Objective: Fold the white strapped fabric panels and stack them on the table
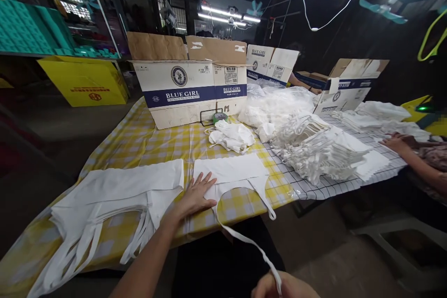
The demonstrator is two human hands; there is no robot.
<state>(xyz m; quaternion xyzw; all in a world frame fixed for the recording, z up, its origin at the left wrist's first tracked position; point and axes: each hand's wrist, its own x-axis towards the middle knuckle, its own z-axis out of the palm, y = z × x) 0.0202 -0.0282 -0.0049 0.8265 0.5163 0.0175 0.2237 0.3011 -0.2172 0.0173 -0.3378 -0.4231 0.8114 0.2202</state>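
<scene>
A white camisole (233, 170) lies flat on the yellow checked tablecloth (139, 132), its straps toward me. My left hand (197, 195) presses on its left side, fingers spread. One shoulder strap (249, 240) runs off the table edge down to my right hand (284, 286), which pinches it at the bottom of the view; part of that hand is cut off. The other strap hangs in a loop over the edge. Left of my hand, several white camisoles (129, 184) are stacked with their straps dangling.
Crumpled white garments (232, 136) lie beyond, near green tape (220, 117) and a carton (188, 91). A big strapped pile (317, 149) and plastic bags (279, 100) stand right. A co-worker's hands (398, 143) rest on garments. A yellow box (89, 81) stands left.
</scene>
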